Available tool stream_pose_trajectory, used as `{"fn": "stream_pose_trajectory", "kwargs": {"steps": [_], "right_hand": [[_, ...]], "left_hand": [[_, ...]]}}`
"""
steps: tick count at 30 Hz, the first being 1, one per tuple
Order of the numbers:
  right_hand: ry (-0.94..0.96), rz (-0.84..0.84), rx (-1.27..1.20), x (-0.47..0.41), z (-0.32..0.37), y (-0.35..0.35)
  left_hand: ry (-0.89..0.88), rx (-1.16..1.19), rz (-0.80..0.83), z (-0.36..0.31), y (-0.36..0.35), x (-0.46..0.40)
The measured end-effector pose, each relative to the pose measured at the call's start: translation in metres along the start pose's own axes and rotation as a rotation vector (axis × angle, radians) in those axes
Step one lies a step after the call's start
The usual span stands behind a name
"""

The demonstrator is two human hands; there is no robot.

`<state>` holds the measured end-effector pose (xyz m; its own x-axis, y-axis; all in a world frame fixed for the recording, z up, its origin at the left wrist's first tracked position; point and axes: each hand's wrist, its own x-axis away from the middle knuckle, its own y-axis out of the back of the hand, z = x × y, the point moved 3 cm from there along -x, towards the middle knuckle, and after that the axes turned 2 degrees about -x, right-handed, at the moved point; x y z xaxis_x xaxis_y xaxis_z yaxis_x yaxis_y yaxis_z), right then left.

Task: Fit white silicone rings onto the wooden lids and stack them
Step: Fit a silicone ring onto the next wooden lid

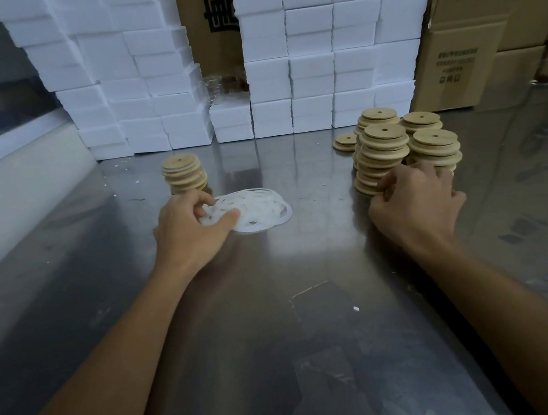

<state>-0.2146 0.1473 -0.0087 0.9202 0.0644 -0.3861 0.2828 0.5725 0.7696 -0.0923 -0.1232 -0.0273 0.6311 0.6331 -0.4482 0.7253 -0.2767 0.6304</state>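
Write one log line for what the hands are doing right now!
left hand: pinching white rings | right hand: fingers on lid stacks | ringed stack: behind left hand

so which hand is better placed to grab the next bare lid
The right hand: its fingers already touch the bare wooden lids. The left hand pinches at the silicone rings.
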Motion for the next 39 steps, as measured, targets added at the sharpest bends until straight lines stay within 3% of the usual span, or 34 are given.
{"fn": "stream_pose_trajectory", "kwargs": {"steps": [6, 10, 15, 22, 30, 34, 39], "right_hand": [[0.059, 0.004, -0.043, 0.004, 0.007, 0.001], [0.128, 0.005, -0.110, 0.009, 0.015, 0.002], [0.242, 0.094, -0.289, 0.022, 0.037, -0.003], [0.241, 0.232, -0.469, 0.031, 0.043, -0.013], [0.268, 0.368, -0.359, 0.035, 0.044, -0.022], [0.245, 0.370, -0.244, 0.033, 0.041, -0.023], [0.232, 0.372, -0.162, 0.028, 0.037, -0.022]], "left_hand": [[-0.321, -0.272, 0.151, -0.018, -0.010, 0.014], [-0.418, -0.337, 0.183, -0.028, -0.013, 0.018], [-0.444, -0.325, 0.209, -0.042, -0.017, 0.023], [-0.459, -0.329, 0.188, -0.051, -0.019, 0.026], [-0.488, -0.263, 0.155, -0.053, -0.016, 0.027], [-0.474, -0.057, 0.133, -0.053, -0.016, 0.028], [-0.192, 0.375, 0.021, -0.050, -0.012, 0.027]]}}
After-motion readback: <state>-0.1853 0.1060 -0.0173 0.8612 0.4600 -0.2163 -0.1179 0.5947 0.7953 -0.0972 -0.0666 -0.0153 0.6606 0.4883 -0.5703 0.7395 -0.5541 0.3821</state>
